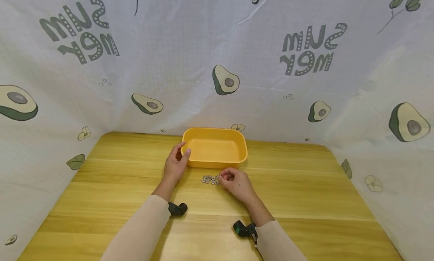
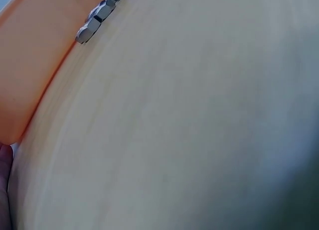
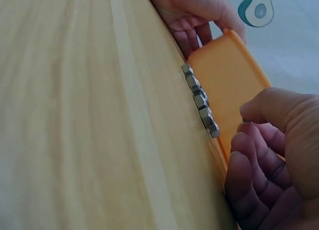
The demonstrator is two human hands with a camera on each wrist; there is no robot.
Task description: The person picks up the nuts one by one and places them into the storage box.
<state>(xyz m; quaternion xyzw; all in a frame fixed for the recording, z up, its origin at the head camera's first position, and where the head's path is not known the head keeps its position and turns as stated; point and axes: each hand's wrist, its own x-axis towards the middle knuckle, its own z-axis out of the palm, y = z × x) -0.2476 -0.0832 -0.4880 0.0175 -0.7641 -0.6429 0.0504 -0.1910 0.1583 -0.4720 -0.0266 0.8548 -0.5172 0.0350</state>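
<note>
A yellow rectangular plastic basin [image 1: 217,165] stands near the back of the table. At its left end my left hand [image 1: 174,168] grips the rim, with the thumb at the inner side and the fingers outside. Several metal hex nuts [image 1: 207,180] lie together on the table just in front of the basin. Beside their right end, my right hand [image 1: 240,186] pinches a small metal nut between thumb and index finger, mostly hidden by the fingertips. In the right wrist view, the row of nuts [image 3: 200,101] shows left of the pinching fingers.
The wooden table [image 1: 298,185] spreads out on both sides of the basin. Behind it hangs a white cloth [image 1: 190,46] printed with avocados and lettering. Dark wrist-worn devices, one at the left wrist [image 1: 178,209] and one at the right wrist [image 1: 242,229], stick out inward.
</note>
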